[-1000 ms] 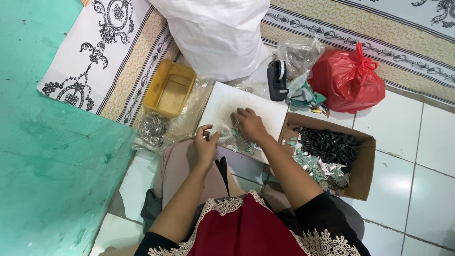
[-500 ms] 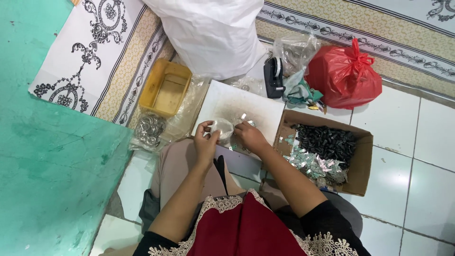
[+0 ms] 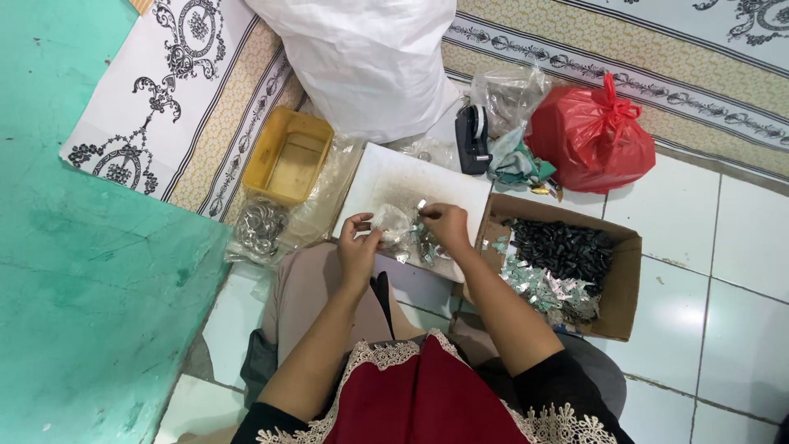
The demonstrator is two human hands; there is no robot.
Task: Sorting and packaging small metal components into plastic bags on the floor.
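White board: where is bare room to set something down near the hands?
The white board is bare at its far left, beside the yellow tray. White floor tiles right of the cardboard box are bare too. Crowded: the left hand, right hand and box.

**Bright, even light with soft shadows**

Diffuse light fills the scene. The white floor tiles [image 3: 723, 247] right of the cardboard box [image 3: 625, 279] show a faint sheen, not hard glare. Shadows stay soft and short. The white sack [image 3: 370, 57] is almost washed out. Small pieces inside the box look slightly blurred.
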